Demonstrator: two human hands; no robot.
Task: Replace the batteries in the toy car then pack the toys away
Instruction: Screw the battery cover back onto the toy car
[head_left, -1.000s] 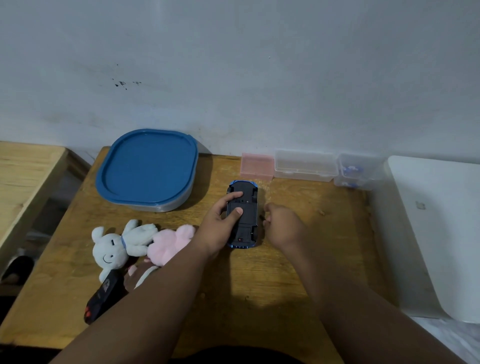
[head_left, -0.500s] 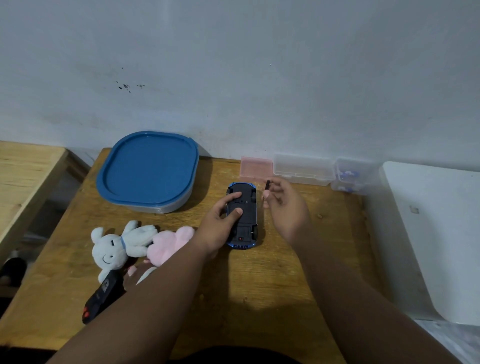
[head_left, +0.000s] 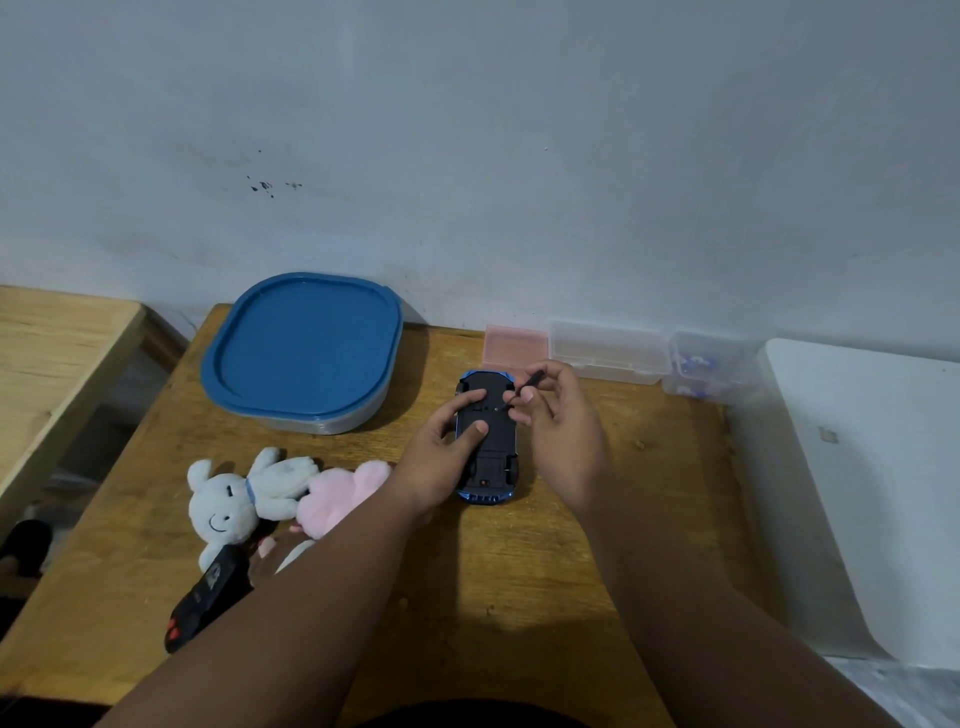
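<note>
A blue toy car (head_left: 493, 457) lies upside down on the wooden table (head_left: 519, 597), its black underside facing up. My left hand (head_left: 441, 447) holds it steady, thumb and forefinger laid over the underside. My right hand (head_left: 558, 431) pinches a thin black screwdriver (head_left: 523, 387) whose tip points down at the car's underside near its far end. A white plush bunny (head_left: 236, 499) and a pink plush toy (head_left: 337, 493) lie to the left, partly under my left forearm. A black remote control (head_left: 208, 597) with red buttons lies near the table's left front.
A storage box with a blue lid (head_left: 306, 348) stands at the back left. Along the wall sit a pink case (head_left: 514, 345), a clear case (head_left: 608, 351) and a small clear box (head_left: 701, 371) holding blue items. A white surface (head_left: 857, 493) adjoins the right.
My right hand went from beside the car's right side up toward the cases, then came over the car with the screwdriver pinched. The left hand has stayed on the car.
</note>
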